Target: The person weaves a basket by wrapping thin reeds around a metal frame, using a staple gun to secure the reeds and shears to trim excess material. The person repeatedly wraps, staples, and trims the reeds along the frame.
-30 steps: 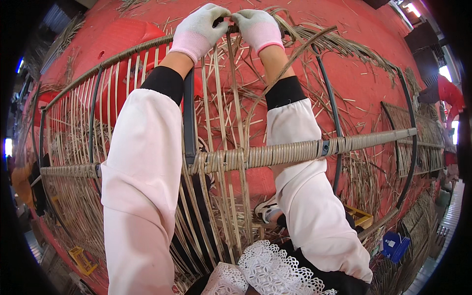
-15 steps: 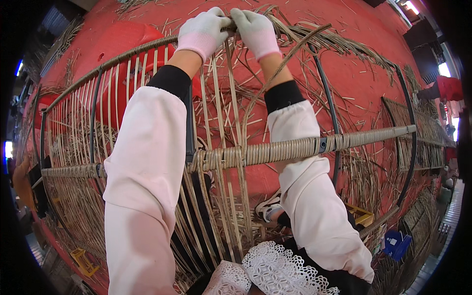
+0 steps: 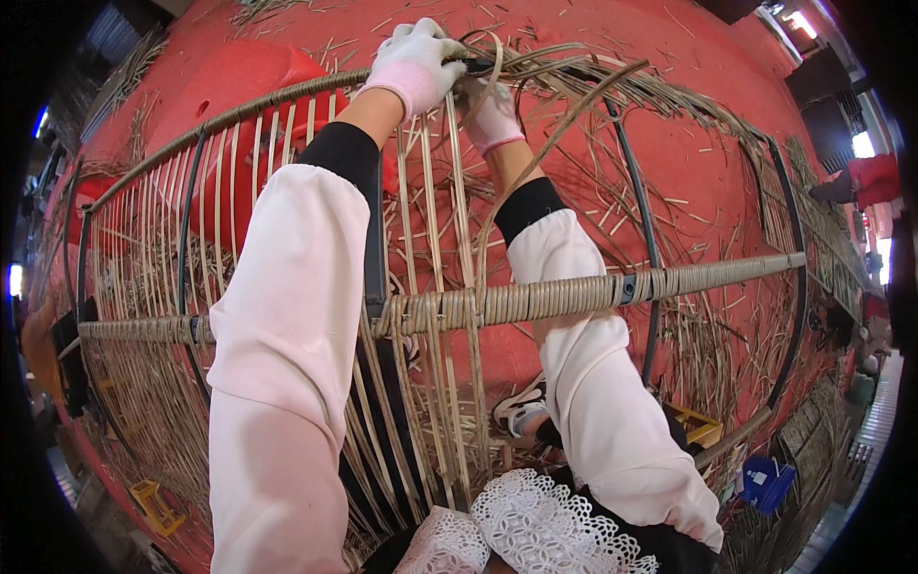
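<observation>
A dark metal frame (image 3: 375, 258) is strung with long tan wicker strips (image 3: 435, 225). At the far edge, my gloved left hand (image 3: 418, 62) curls over the top rail (image 3: 325, 84), its fingers closed round the rail and the strips there. My gloved right hand (image 3: 490, 113) is just right of it and lower, under the rail. Its fingers are mostly hidden by the rail and by a looped strip (image 3: 495, 72) crossing in front. One long loose strip (image 3: 574, 120) slants past my right wrist. Strips are wound tightly round the middle bar (image 3: 555, 298) nearer me.
A bundle of loose strips (image 3: 669, 96) lies along the rail to the right. Scraps litter the red floor (image 3: 688, 182). A red plastic piece (image 3: 258, 72) lies beyond the frame. Yellow stools (image 3: 158, 507) and a blue container (image 3: 768, 483) stand low at the sides.
My right hand has dropped from atop the rail to beneath it, baring a dark piece of rail. My left hand has shifted slightly right. A strip now loops up between the hands.
</observation>
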Tool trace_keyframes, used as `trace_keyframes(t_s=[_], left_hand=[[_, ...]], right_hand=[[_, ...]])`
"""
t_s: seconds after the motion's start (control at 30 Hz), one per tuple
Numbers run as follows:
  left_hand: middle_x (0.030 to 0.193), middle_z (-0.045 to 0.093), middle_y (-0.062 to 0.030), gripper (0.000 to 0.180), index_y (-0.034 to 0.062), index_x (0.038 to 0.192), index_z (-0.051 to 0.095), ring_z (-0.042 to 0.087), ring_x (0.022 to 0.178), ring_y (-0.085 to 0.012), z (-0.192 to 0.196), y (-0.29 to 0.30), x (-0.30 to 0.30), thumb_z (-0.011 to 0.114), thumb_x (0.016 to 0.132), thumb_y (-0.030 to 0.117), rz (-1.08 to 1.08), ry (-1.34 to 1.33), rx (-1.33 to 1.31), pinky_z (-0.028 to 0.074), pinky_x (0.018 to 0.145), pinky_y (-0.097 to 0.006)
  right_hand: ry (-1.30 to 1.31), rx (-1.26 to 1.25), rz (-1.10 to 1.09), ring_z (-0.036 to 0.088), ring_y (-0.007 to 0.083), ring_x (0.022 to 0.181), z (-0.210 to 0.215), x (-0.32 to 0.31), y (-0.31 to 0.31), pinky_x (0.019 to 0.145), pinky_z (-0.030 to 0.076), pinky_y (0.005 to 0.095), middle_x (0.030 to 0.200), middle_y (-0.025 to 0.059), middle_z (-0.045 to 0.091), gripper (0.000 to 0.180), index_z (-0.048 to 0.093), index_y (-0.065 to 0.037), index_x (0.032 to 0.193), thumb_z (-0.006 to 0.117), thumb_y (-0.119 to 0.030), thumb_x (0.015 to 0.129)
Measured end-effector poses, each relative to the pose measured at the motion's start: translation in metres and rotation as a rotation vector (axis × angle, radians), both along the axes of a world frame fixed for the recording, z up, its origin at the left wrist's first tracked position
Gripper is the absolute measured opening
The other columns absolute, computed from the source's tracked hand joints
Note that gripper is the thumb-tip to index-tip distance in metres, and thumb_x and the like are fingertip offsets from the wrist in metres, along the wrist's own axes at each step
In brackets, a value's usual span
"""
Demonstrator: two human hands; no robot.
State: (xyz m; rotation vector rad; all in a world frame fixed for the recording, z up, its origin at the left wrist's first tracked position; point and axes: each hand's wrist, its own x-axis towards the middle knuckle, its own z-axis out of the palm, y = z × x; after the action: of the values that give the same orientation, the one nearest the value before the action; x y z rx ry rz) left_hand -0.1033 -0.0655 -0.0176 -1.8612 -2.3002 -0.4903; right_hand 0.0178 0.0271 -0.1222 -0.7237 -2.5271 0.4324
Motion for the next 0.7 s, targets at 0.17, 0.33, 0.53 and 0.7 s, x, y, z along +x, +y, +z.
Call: trace_keyframes(t_s=[0.17, 0.33, 0.53, 0.7], left_hand=[[0.125, 0.057, -0.0096, 0.036, 0.0161, 0.122, 0.071, 0.051, 0.123, -0.0333, -0.001, -0.001, 0.001, 0.062, 0.092, 0.035, -0.023, 0.020, 0.038, 0.044, 0.106, -0.045], [0.128, 0.057, -0.0068, 0.032, 0.0247, 0.121, 0.072, 0.050, 0.127, -0.0295, 0.003, -0.003, 0.005, 0.063, 0.093, 0.037, 0.024, 0.034, 0.006, 0.042, 0.110, -0.044], [0.127, 0.057, -0.0019, 0.032, 0.0227, 0.121, 0.071, 0.054, 0.124, -0.0254, 0.011, -0.011, 0.012, 0.060, 0.094, 0.037, 0.036, -0.062, 0.006, 0.048, 0.103, -0.045], [0.123, 0.058, -0.0043, 0.032, 0.0230, 0.123, 0.070, 0.057, 0.120, -0.0270, 0.008, -0.006, 0.009, 0.057, 0.097, 0.036, 0.027, -0.067, -0.038, 0.048, 0.103, -0.045]], right_hand=[[0.495, 0.128, 0.141, 0.063, 0.0391, 0.102, 0.005, 0.003, -0.022, 0.094, 0.049, 0.0479, 0.110, 0.0179, 0.068, 0.031, 0.062, -0.004, 0.115, 0.066, -0.020, 0.089], [0.140, 0.052, 0.033, 0.065, 0.0409, 0.096, -0.026, -0.001, 0.010, 0.077, 0.053, 0.0472, 0.107, 0.0200, 0.067, 0.030, 0.059, -0.003, 0.118, 0.060, -0.019, 0.093], [0.120, -0.338, -0.274, 0.068, 0.0397, 0.086, -0.135, 0.109, -0.087, 0.068, 0.052, 0.0504, 0.094, 0.0217, 0.069, 0.033, 0.064, -0.003, 0.112, 0.047, -0.028, 0.101], [-0.475, -0.891, -0.424, 0.070, 0.0401, 0.096, -0.230, 0.235, -0.277, 0.087, 0.051, 0.0542, 0.102, 0.0208, 0.073, 0.039, 0.071, -0.008, 0.114, 0.043, -0.033, 0.101]])
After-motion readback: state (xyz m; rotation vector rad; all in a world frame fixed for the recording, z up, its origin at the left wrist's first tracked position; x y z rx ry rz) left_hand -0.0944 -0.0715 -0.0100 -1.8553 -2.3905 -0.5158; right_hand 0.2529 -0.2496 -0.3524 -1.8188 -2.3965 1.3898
